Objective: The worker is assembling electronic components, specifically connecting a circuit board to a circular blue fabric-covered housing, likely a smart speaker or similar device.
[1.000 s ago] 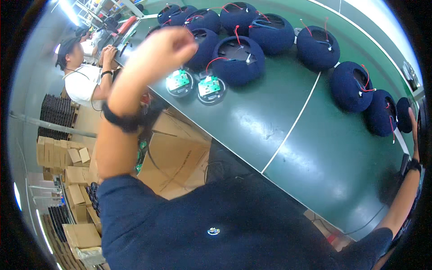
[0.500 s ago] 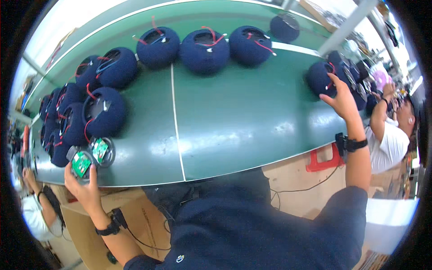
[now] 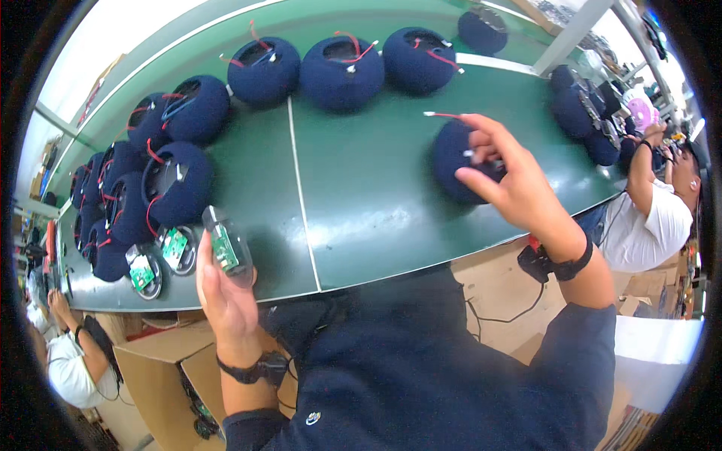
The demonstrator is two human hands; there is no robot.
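Near the table's front edge on the left, my left hand (image 3: 228, 301) holds up a round dark plastic cover (image 3: 241, 259) with a green circuit board (image 3: 224, 248) on it. My right hand (image 3: 519, 180) is on a dark blue fabric-covered ball housing (image 3: 450, 161) right of the table's middle. Its fingers curl into the housing's opening, with the thumb at the near rim. A red wire (image 3: 449, 115) with a white plug sticks out beyond my fingertips. The inside of this opening is mostly hidden by the hand.
Two more covers with boards, one (image 3: 176, 249) beside the other (image 3: 143, 274), lie at the left. Similar ball housings (image 3: 342, 83) with red wires line the green table's (image 3: 361, 195) far and left sides. More housings (image 3: 575, 109) stand far right. Co-workers (image 3: 643, 218) sit at both ends.
My right hand has brought the ball housing leftward from the far right group. My left hand has moved right, lifting a cover with a board, while two covers lie behind it.
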